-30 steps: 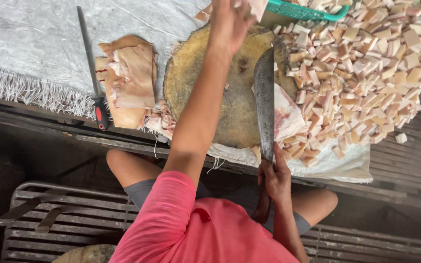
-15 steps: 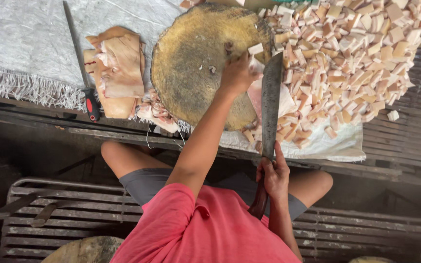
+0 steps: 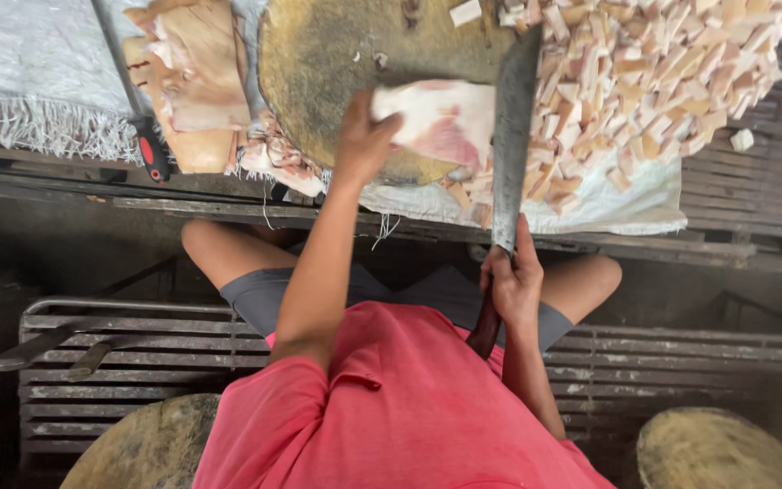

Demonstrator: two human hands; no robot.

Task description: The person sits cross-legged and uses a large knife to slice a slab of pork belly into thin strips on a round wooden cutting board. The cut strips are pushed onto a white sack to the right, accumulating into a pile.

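Fingers of the left hand [image 3: 362,136] curl shut around the near end of a pale pink slab of meat [image 3: 436,119], holding it on the round wooden chopping block [image 3: 319,63]. Right hand [image 3: 513,285] fingers wrap tightly around the dark handle of a long cleaver [image 3: 510,136], whose blade lies just beside the slab's right edge, touching or nearly so. No bowl or basket shows; a white cloth [image 3: 626,199] carries a heap of small cut cubes [image 3: 653,63] to the blade's right. Left of the block lie more uncut slabs [image 3: 192,91] and 1 thin knife with a red and black handle [image 3: 151,154] on a grey fringed mat [image 3: 29,72]. Block and cloth reach the table's front edge, leaving open room only toward the person's lap.
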